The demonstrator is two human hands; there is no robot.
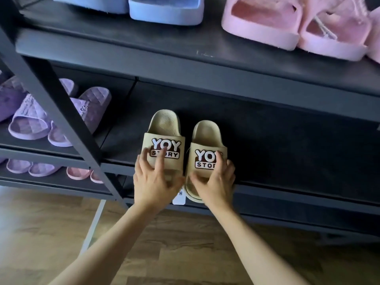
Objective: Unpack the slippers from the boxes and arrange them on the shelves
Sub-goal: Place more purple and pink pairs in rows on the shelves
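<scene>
Nearest to us, both forearms reach over the wooden floor [185, 254] to the front edge of the middle shelf [287, 140].

1. Grip state. Our left hand [152, 182] lies over the strap of the left slipper [164, 128]: the fingers are spread and lightly curved across the printed logo, and the thumb is at the toe opening. Our right hand [216, 186] takes the right slipper [205, 132] the same way, with the fingers wrapped round the outer side of the strap and the thumb at the toe. Each hand is closed loosely on its slipper, not clamped.

2. Position. The beige pair stands side by side near the left end of the middle shelf, heels pointing inward. The right slipper's toe overhangs the front edge; the left one sits slightly deeper. A paper tag [179, 197] hangs between the toes.

3. Handling. We judge these moulded foam slides to be light, soft and springy, not fragile and with little tendency to slip. The strap is the best hold; a push at the toe should seat each one.

4. Surroundings. Purple slippers [30, 120] occupy the adjoining bay to the left. On the upper shelf [144, 44] stand blue slippers [166, 13] and pink slippers [261, 27].
</scene>
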